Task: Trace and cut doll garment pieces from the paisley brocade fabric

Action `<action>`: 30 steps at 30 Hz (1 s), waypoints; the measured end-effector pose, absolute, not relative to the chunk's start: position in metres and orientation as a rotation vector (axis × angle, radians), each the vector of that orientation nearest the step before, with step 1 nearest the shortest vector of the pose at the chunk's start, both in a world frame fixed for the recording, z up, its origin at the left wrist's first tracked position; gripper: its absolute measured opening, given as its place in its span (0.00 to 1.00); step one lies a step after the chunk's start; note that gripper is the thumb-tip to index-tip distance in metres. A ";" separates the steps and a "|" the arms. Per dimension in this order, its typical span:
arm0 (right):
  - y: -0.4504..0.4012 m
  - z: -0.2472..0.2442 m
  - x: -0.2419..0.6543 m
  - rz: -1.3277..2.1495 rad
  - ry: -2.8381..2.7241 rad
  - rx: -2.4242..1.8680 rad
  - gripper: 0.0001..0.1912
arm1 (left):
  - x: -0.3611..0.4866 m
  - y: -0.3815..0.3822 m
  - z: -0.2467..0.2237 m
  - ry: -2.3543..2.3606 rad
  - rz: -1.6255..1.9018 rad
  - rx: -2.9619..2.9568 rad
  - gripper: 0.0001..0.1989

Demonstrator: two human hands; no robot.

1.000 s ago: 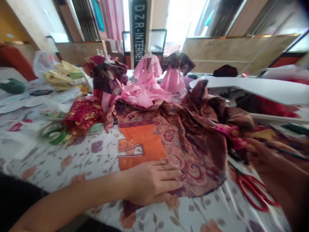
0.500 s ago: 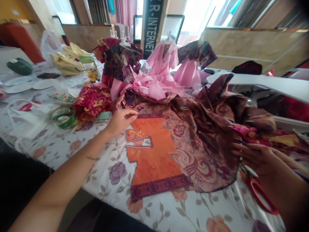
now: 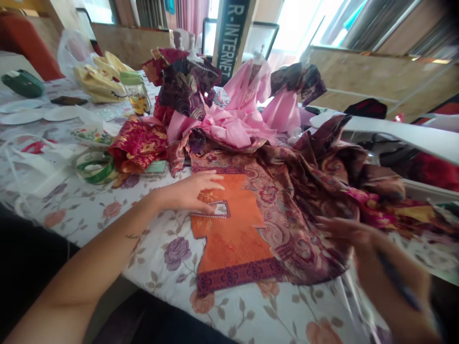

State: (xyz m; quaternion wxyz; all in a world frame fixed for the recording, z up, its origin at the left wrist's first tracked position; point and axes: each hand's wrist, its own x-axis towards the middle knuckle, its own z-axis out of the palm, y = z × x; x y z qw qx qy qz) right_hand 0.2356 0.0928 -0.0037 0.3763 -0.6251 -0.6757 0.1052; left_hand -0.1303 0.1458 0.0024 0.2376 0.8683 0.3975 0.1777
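An orange cut garment piece (image 3: 240,229) with a purple patterned border and a beaded neck slit lies flat on paisley fabric (image 3: 287,239). My left hand (image 3: 193,193) rests on its left part beside the slit, fingers spread, holding nothing. At the right, my right hand (image 3: 373,253) is blurred by motion, over the edge of the paisley fabric. A dark pen-like tool (image 3: 398,282) lies against that hand, held in it. Its fingertips reach toward the folded brown cloth.
Green tape roll (image 3: 93,167), magenta brocade cloth (image 3: 139,143) and a white power strip (image 3: 43,165) sit at left. Small dressed mannequins with pink fabric (image 3: 247,95) stand behind. An open box (image 3: 423,167) is at right. Floral cloth (image 3: 179,296) covers the table.
My left hand has moved right and down onto the orange piece, its fingers spreading. My right hand has shifted and turned; the red-handled scissors near it are no longer visible.
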 end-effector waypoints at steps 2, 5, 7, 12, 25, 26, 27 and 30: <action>0.076 -0.005 0.204 0.323 -2.147 -1.309 0.13 | -0.130 0.140 0.005 1.032 0.293 2.410 0.35; 0.059 -0.006 0.168 0.382 -2.642 -0.819 0.24 | -0.126 0.134 0.006 1.006 0.152 2.425 0.33; 0.055 -0.008 0.157 0.385 -2.783 -0.694 0.32 | -0.123 0.131 0.006 0.960 0.098 2.446 0.29; 0.056 -0.016 0.160 0.329 -2.897 -0.665 0.37 | -0.119 0.131 0.001 0.935 0.004 2.451 0.29; 0.059 -0.024 0.162 0.358 -2.897 -0.643 0.36 | -0.149 0.150 0.011 1.416 0.659 2.200 0.22; 0.059 -0.024 0.162 0.364 -2.905 -0.640 0.36 | -0.155 0.154 0.010 1.545 0.787 2.131 0.21; 0.060 -0.024 0.162 0.362 -2.911 -0.637 0.35 | -0.160 0.159 0.008 1.622 0.878 2.091 0.20; 0.059 -0.024 0.163 0.314 -2.914 -0.617 0.35 | -0.164 0.168 -0.001 1.567 0.885 2.153 0.18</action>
